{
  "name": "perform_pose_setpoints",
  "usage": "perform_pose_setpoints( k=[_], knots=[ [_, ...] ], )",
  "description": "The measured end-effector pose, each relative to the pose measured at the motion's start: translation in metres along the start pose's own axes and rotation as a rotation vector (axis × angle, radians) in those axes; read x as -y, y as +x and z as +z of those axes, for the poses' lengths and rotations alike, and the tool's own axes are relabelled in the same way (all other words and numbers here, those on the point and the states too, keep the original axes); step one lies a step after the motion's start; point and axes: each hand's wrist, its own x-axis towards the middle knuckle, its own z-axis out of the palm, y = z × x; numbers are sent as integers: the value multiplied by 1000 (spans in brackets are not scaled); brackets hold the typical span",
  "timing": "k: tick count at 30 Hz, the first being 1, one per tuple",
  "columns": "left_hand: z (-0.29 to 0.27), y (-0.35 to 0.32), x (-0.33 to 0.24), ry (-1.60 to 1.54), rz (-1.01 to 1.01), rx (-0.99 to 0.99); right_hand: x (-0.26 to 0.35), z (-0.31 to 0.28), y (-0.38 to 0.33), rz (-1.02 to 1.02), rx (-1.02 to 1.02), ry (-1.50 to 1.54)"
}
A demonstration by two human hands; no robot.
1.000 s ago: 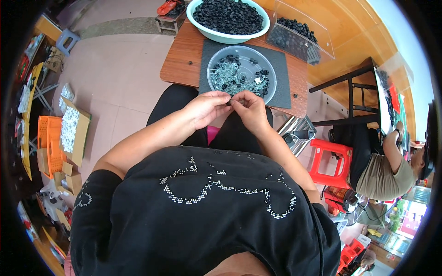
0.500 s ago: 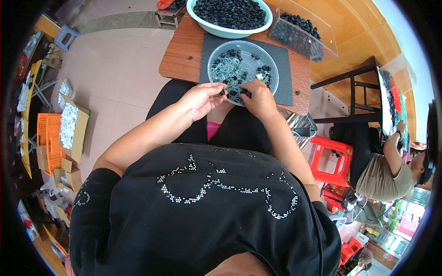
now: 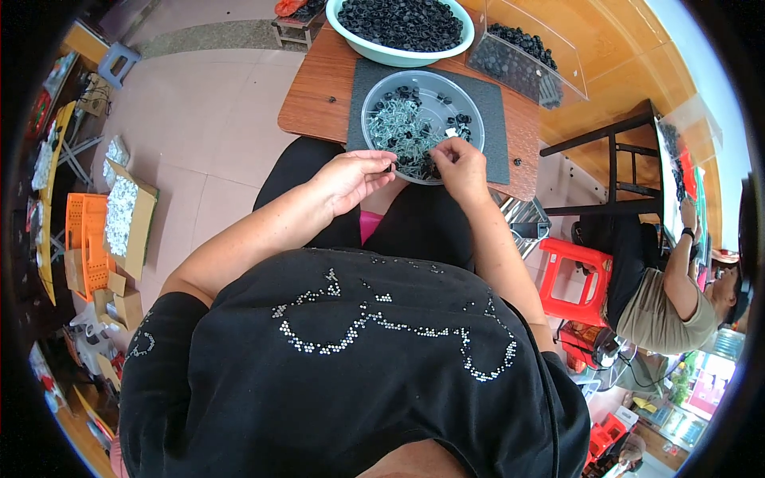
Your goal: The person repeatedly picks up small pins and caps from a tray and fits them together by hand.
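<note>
A round grey bowl [image 3: 456,80] on a dark grey mat [image 3: 496,163] holds a heap of thin, pale greenish pieces [image 3: 398,126] and small black parts [image 3: 443,99]. At its near left rim my left hand [image 3: 351,177] pinches a small black part [image 3: 391,166] between thumb and fingertips. My right hand [image 3: 464,167] is over the near right side of the bowl, thumb and forefinger brought together at the heap. Whatever lies between those fingertips is too small and hidden to name.
A pale green basin [image 3: 402,57] full of black parts stands at the back of the wooden table [image 3: 315,99], beside a clear box [image 3: 522,68] of them. A red stool [image 3: 578,279] and a seated person [image 3: 669,307] are at right. An open carton [image 3: 139,231] of white pieces sits left.
My right hand has shifted a little to the right, away from the left hand, and its fingers show more. The left hand stays almost in place, still pinching the black part.
</note>
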Motion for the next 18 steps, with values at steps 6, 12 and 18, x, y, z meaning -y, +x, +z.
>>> perform_pose_setpoints(
  k=[6,12,18],
  knots=[
    [-3,1,2,27,-19,-2,-9,-10,7,271,15,576],
    [2,1,2,44,-45,-19,-11,-19,6,127,-11,332],
    [6,-1,1,52,-45,-15,1,-9,-1,-104,144,-112]
  ],
)
